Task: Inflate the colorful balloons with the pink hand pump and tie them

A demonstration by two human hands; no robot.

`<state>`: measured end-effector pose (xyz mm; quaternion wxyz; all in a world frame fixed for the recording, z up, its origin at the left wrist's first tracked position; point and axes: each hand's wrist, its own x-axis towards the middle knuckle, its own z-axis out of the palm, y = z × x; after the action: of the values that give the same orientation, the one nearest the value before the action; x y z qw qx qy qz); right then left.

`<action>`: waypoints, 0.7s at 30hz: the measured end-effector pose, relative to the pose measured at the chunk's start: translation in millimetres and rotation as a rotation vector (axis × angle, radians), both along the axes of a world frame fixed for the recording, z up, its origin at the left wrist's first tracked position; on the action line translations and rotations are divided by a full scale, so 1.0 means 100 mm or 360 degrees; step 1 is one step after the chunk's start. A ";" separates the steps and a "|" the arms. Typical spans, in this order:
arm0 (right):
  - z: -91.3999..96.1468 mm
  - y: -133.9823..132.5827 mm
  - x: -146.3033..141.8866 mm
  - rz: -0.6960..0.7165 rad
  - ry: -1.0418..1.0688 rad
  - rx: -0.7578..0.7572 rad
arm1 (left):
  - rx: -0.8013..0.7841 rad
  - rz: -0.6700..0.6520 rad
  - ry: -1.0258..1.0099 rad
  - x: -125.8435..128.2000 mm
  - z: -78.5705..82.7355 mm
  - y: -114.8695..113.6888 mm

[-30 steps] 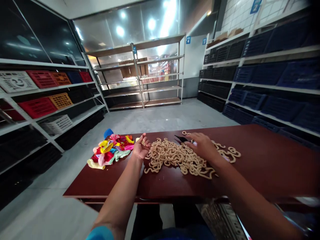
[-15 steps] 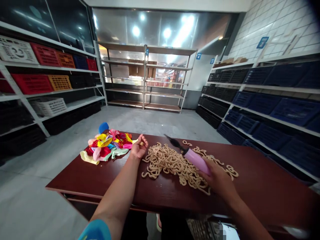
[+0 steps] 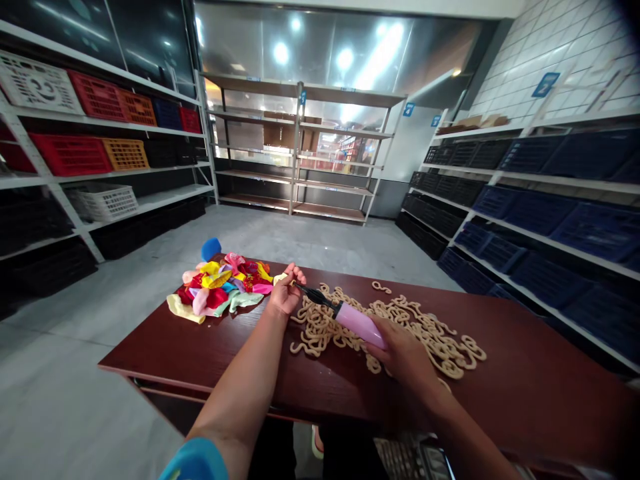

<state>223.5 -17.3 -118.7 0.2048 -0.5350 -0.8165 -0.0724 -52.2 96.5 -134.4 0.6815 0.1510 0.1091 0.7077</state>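
Observation:
My left hand [image 3: 286, 291] is closed, palm up, its fingers curled around a limp pale yellow piece [image 3: 280, 279] that looks like a deflated balloon. In my right hand [image 3: 395, 347] is a pink tube with a black tapered nozzle, which looks like a balloon pump [image 3: 360, 325]. The nozzle tip reaches my left fingers; whether it sits inside the yellow piece is hidden. Beneath the pump spreads a heap of beige, curled, worm-like pieces [image 3: 320, 327]. Left of my left hand lies a pile of limp, many-coloured pieces [image 3: 215, 293], partly patterned.
The dark red-brown table [image 3: 230, 360] spans the front. Behind its far left edge shows a round blue object [image 3: 211, 249]. Racks with crates [image 3: 70, 155] line the left wall, dark blue crates [image 3: 550, 227] the right. A metal shelf [image 3: 295, 143] stands at the back.
My right hand has moved left with the pump, bringing its nozzle from above the heap to my left fingers. The view has shifted slightly.

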 end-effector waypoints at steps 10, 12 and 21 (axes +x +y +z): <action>0.11 0.12 -0.21 0.0017 -0.0071 0.0023 | -0.0033 0.0031 0.0143 0.13 0.03 -0.05; 0.15 0.20 -0.24 0.0069 -0.0086 0.0043 | -0.0080 0.0015 0.0081 0.10 0.05 -0.06; 0.19 0.71 -0.37 0.0110 -0.0132 0.0047 | -0.0144 0.0075 -0.0098 -0.09 0.08 0.00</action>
<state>186.5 53.4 -99.8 0.1811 -0.4998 -0.8411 -0.0994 -61.2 96.4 -126.3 0.6739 0.0956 0.1235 0.7221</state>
